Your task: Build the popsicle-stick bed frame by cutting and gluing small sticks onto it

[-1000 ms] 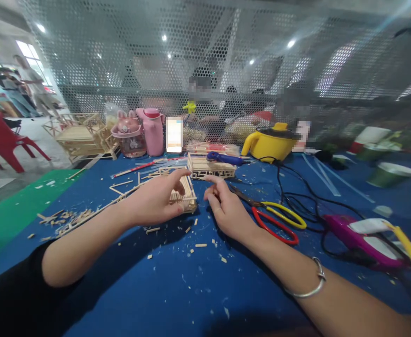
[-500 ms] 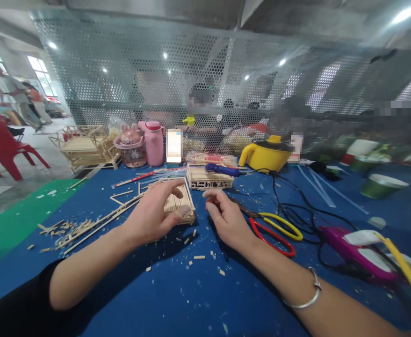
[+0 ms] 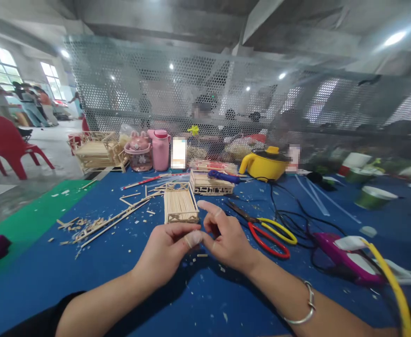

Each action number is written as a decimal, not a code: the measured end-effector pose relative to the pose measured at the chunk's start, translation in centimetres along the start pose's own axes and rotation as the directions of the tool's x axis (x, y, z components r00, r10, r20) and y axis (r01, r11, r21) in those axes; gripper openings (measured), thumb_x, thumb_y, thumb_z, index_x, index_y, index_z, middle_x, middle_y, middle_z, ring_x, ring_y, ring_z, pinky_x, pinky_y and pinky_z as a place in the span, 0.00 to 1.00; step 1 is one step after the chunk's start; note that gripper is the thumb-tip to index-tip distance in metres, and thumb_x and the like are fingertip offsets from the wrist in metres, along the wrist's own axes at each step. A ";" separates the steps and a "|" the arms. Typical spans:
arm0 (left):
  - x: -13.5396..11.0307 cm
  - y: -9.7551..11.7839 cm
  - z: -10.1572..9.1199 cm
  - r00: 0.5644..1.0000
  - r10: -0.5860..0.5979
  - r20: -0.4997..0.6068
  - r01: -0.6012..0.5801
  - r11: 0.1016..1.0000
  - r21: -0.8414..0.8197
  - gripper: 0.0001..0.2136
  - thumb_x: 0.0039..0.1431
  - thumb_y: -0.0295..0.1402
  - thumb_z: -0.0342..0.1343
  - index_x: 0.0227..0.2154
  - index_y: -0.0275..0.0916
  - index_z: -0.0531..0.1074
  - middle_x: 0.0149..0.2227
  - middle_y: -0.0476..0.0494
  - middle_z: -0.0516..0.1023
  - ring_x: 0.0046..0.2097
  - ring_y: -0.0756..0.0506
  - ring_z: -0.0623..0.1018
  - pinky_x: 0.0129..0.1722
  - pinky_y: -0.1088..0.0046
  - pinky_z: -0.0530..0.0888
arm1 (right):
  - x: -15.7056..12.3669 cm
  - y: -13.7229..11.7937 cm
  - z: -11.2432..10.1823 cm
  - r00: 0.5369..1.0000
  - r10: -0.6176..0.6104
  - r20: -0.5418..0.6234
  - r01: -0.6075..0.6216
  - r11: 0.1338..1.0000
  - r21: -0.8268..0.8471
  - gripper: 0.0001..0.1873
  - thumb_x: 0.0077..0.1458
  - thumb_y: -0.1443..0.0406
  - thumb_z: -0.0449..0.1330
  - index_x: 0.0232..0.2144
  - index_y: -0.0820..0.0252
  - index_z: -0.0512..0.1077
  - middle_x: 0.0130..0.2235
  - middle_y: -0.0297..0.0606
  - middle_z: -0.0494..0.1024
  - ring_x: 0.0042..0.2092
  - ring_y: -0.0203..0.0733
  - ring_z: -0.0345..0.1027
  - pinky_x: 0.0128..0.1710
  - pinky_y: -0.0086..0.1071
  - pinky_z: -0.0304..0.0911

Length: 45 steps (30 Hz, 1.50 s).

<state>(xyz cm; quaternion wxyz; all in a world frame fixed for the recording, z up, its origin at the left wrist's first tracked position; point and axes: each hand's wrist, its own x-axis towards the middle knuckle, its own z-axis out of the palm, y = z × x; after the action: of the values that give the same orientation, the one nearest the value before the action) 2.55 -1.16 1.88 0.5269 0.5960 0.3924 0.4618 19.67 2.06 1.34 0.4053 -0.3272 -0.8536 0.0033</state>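
Note:
My left hand point(image 3: 170, 250) is closed, its thumb and fingers pinched together in front of a small bed-like frame of wooden sticks point(image 3: 180, 202). My right hand point(image 3: 226, 238) meets it at the fingertips, with its fingers curled and its thumb against the left one's tips. Anything between the fingers is too small or hidden to make out. The frame stands on the blue tabletop point(image 3: 205, 304), just beyond both hands. To the right of my right hand lie scissors point(image 3: 271, 238) with one red and one yellow handle, blades apart.
Behind the frame sits a stick box point(image 3: 210, 185) with a blue-handled tool point(image 3: 222, 176) on it. Loose sticks point(image 3: 114, 222) and scraps lie left. A yellow pot point(image 3: 266, 164), a pink jug point(image 3: 161, 152) and a lit phone point(image 3: 179, 153) line the back. Cables and a purple power strip point(image 3: 347, 257) lie right.
My left hand has drawn back from over the stick frame, leaving it uncovered. Both hands have come nearer to me and together, and the fingertips now meet. The view has tilted up slightly.

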 end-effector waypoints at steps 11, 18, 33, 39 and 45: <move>1.0 -0.3 -1.5 0.946 -0.231 0.226 0.300 0.885 -0.355 0.16 0.41 0.42 0.68 0.28 0.34 0.77 0.25 0.47 0.78 0.25 0.55 0.73 0.29 0.80 0.69 | 0.3 -0.1 -0.4 0.998 -0.067 -0.009 0.067 0.998 0.014 0.24 0.57 0.56 0.55 0.53 0.58 0.59 0.29 0.31 0.72 0.25 0.31 0.65 0.27 0.26 0.63; 0.9 -0.4 -1.6 0.967 -0.204 0.155 0.232 0.953 -0.194 0.15 0.48 0.43 0.62 0.26 0.34 0.71 0.23 0.49 0.74 0.25 0.52 0.72 0.29 0.76 0.68 | 0.2 0.2 -0.3 0.999 -0.013 0.052 0.012 1.000 0.010 0.24 0.54 0.57 0.59 0.51 0.58 0.62 0.30 0.33 0.74 0.26 0.31 0.65 0.27 0.26 0.63; 0.5 -0.8 -0.6 0.943 -0.277 0.185 0.324 0.894 -0.309 0.19 0.48 0.48 0.61 0.27 0.34 0.67 0.23 0.49 0.72 0.24 0.53 0.73 0.26 0.79 0.70 | 1.0 0.9 -0.5 0.961 0.006 0.278 -0.083 0.960 0.267 0.19 0.57 0.52 0.55 0.28 0.61 0.74 0.25 0.34 0.75 0.26 0.32 0.67 0.28 0.25 0.60; 0.6 -0.5 -0.6 0.960 -0.262 0.100 0.280 0.884 -0.375 0.19 0.48 0.47 0.61 0.26 0.34 0.66 0.22 0.50 0.71 0.23 0.55 0.72 0.23 0.81 0.71 | 1.1 1.1 0.2 0.940 0.010 0.341 -0.120 0.945 0.305 0.27 0.58 0.48 0.48 0.23 0.61 0.73 0.22 0.34 0.73 0.24 0.31 0.64 0.26 0.25 0.57; 1.1 0.4 -2.3 0.984 -0.044 -0.174 0.002 0.972 -0.235 0.15 0.55 0.45 0.55 0.26 0.36 0.67 0.24 0.51 0.69 0.25 0.54 0.70 0.23 0.79 0.71 | 0.9 1.2 -0.1 0.906 0.160 0.391 -0.330 0.847 0.417 0.35 0.55 0.42 0.45 0.17 0.62 0.71 0.18 0.35 0.69 0.21 0.32 0.61 0.22 0.26 0.56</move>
<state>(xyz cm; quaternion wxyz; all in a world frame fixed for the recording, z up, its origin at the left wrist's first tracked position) 0.60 0.41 2.48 0.5615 0.4815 0.3875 0.5502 19.99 3.45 1.66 0.3145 -0.3203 -0.8338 0.3213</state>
